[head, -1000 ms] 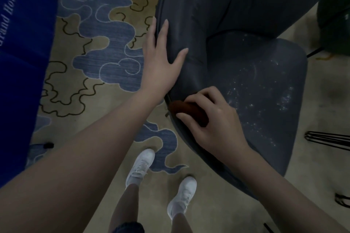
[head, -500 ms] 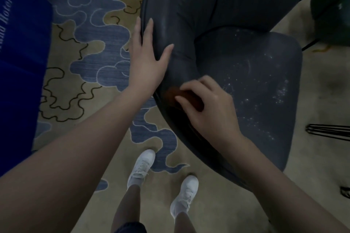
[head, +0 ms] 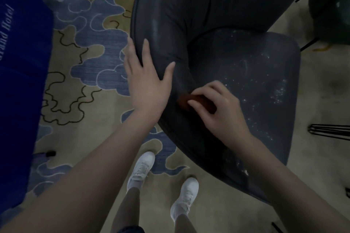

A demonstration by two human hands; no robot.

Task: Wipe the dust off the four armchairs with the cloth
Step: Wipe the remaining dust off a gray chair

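Note:
A dark grey armchair (head: 217, 15) fills the upper middle of the head view, its seat speckled with white dust on the right side. My left hand (head: 147, 79) lies flat with straight fingers on the chair's left armrest. My right hand (head: 217, 108) grips a small reddish-brown cloth (head: 186, 101) and presses it against the inner side of that armrest, where it meets the seat. Most of the cloth is hidden under my fingers.
A blue cloth-covered table (head: 20, 81) with white lettering stands at the left. A dark green chair (head: 331, 5) sits at the upper right, with thin black metal legs (head: 329, 131) at the right edge. My white shoes (head: 141, 170) stand on the patterned carpet (head: 85, 62).
My right hand has slid the cloth up along the armrest from its front edge toward the seat's back. My left hand has stayed flat on the armrest.

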